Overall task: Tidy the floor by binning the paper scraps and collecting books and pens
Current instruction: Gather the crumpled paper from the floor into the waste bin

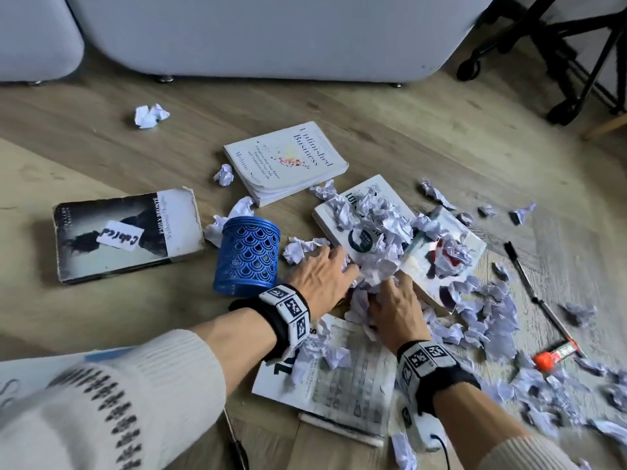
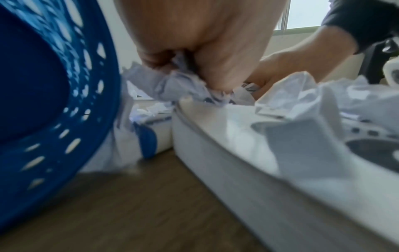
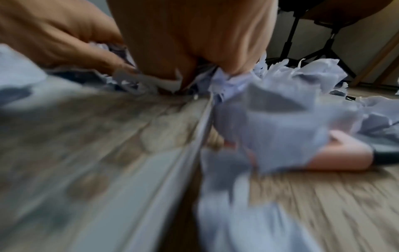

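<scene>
My left hand (image 1: 320, 273) and right hand (image 1: 395, 308) curl together around a clump of crumpled paper scraps (image 1: 373, 273) on the wooden floor (image 1: 424, 137). A perforated blue plastic bin (image 1: 246, 256) stands just beside my left hand. Paperback books (image 1: 285, 161) and slim pens (image 1: 529, 276) lie scattered among more torn paper.

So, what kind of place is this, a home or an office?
Most likely a home living room: a grey sofa on short feet stands on a wood-look floor, with paperback books and crumpled paper scraps strewn around a blue bin.
</scene>
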The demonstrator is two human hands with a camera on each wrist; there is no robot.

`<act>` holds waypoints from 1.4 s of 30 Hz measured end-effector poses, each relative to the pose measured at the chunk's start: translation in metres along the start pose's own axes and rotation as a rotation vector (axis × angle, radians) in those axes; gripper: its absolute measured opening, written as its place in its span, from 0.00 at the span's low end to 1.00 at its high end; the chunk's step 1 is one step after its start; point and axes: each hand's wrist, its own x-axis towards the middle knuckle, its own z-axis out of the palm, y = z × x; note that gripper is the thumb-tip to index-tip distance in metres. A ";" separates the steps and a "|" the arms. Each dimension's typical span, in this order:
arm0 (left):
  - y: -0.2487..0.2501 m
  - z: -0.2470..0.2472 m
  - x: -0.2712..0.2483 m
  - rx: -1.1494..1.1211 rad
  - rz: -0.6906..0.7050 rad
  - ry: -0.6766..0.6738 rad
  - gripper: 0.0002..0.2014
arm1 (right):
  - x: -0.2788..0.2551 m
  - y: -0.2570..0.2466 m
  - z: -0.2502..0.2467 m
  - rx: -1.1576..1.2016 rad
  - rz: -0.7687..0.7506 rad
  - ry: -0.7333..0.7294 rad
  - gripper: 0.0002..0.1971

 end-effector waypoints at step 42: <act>-0.020 -0.223 -0.605 0.070 -1.434 0.548 0.02 | -0.252 -0.580 -0.120 0.223 -1.440 -0.320 0.22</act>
